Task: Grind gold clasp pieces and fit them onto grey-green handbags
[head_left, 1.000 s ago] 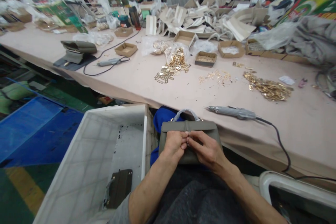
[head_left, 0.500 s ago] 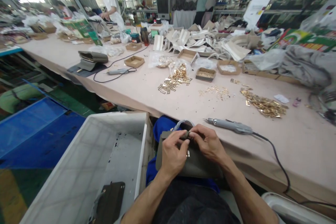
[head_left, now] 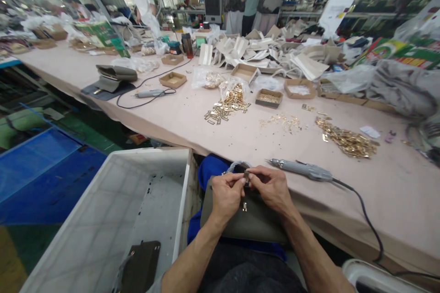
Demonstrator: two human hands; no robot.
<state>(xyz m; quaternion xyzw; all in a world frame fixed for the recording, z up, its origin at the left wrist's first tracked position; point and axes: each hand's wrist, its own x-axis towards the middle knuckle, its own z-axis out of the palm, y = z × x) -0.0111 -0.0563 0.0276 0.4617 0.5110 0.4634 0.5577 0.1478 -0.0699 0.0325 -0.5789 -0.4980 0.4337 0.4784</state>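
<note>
A grey-green handbag (head_left: 247, 222) lies on my lap over a blue cloth (head_left: 209, 169), just below the table edge. My left hand (head_left: 225, 192) and my right hand (head_left: 271, 187) meet at the bag's top edge, fingers pinched together on a small strap or clasp piece (head_left: 246, 176). A small metal fitting (head_left: 244, 206) shows on the bag's front between my hands. The wrapped handle (head_left: 237, 165) peeks out behind my fingers.
A grey electric screwdriver (head_left: 300, 169) with a black cord lies on the pink table (head_left: 192, 119) right of my hands. Piles of gold hardware (head_left: 349, 141) and small cardboard trays (head_left: 269, 97) lie beyond. A white crate (head_left: 113, 219) holding a dark bag (head_left: 139, 265) stands at my left. People stand far back.
My hands have moved from the bag's front flap up to its top edge and now pinch a small piece there. The view tilted up a little.
</note>
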